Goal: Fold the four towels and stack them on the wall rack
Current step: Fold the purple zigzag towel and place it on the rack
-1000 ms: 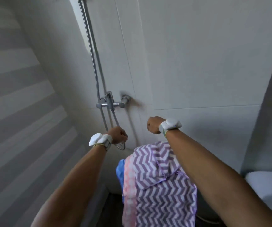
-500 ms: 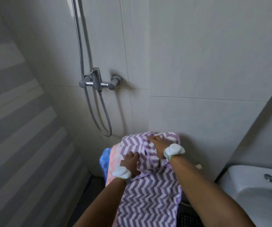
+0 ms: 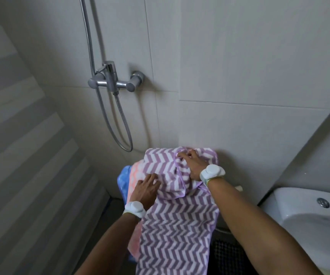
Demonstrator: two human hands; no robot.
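Purple towel: a purple-and-white zigzag towel (image 3: 177,235) lies draped over a support hidden beneath it, against the far wall; its top is bunched and folded over, and its long end hangs down toward the near edge.
Pink towel: the pink towel (image 3: 134,175) lies under the purple one, with only a strip showing along the left side.
Blue towel: the blue towel (image 3: 123,178) is lowest and farthest left, with just an edge in view.
Left grip: the left grip (image 3: 146,192) lies flat on the left edge of the folded-over flap, fingers straight and slightly spread, holding nothing.
Right grip: the right grip (image 3: 192,165) is at the far top of the purple towel, fingertips curled in and pinching a fold of it.
Wristbands: a white band sits on each wrist.
Shower: a chrome mixer tap (image 3: 112,82) is on the far wall, left of the towels, and its hose (image 3: 127,139) loops down just beside them.
Toilet: a white toilet (image 3: 309,215) stands at the near right.
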